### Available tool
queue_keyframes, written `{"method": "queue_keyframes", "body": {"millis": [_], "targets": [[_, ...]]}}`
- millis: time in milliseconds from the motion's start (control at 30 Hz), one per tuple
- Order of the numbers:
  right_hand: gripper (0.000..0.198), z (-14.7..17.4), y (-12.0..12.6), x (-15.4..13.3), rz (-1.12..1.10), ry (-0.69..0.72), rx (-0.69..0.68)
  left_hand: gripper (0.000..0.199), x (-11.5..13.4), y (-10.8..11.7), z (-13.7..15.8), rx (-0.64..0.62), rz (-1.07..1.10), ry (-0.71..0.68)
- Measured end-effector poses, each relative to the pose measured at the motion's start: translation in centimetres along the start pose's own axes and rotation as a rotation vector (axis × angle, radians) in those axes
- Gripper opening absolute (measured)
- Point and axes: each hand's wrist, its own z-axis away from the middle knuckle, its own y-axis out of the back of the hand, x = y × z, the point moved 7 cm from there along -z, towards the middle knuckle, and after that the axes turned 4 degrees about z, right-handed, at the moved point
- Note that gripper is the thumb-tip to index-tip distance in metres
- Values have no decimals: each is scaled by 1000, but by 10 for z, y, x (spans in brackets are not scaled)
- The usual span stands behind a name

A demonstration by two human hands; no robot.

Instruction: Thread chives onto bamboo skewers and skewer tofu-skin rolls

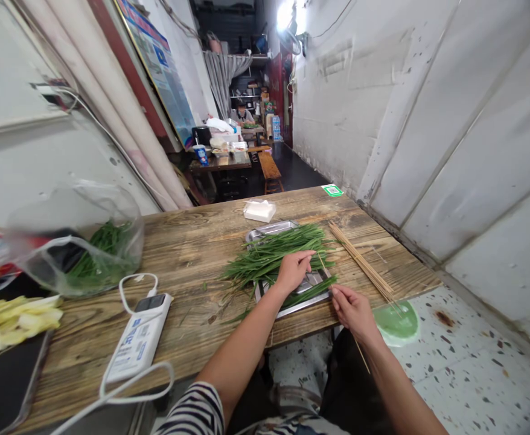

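A heap of long green garlic chives (278, 254) lies across a metal tray (271, 229) near the table's front edge. My left hand (294, 270) is over the heap, fingers pinched at its right end; what they grip, if anything, is hidden. Beside the tray's front right corner, my right hand (349, 304) is closed on a thin bamboo skewer (362, 356). That skewer slants down below the hand, and a thin stick shows above it toward my left fingertips. A smaller bunch of chives (312, 294) lies along the tray's near side, its end at my right fingers.
Bamboo skewers (360, 257) lie bundled on the right, above a green basin (396, 323). A white power bank (140, 338) with a cable, a phone (14, 380), pale yellow leaves (15, 320) and a plastic bag of greens (102, 248) occupy the left. A white packet (259, 210) sits behind the tray.
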Motion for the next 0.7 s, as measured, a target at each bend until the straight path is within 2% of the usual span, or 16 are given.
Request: {"method": "queue_keyframes", "body": {"millis": [233, 333, 433, 533, 600, 700], "targets": [[52, 1, 0, -1, -4, -3, -3, 33, 8, -1, 3, -40, -20, -39], [51, 1, 0, 0, -25, -11, 7, 33, 12, -3, 6, -93, -57, -80], [50, 1, 1, 0, -61, -6, 32, 32, 17, -14, 12, -289, -65, -135], [50, 2, 2, -1, -83, 4, 52, 27, 29, -24, 21, -502, -58, -261], [49, 3, 3, -1, -84, 11, 57, 24, 34, -20, 21, -474, -79, -328], [46, 3, 3, -1, -74, 20, 61, 24, 28, -7, 10, -232, -210, -300]]}}
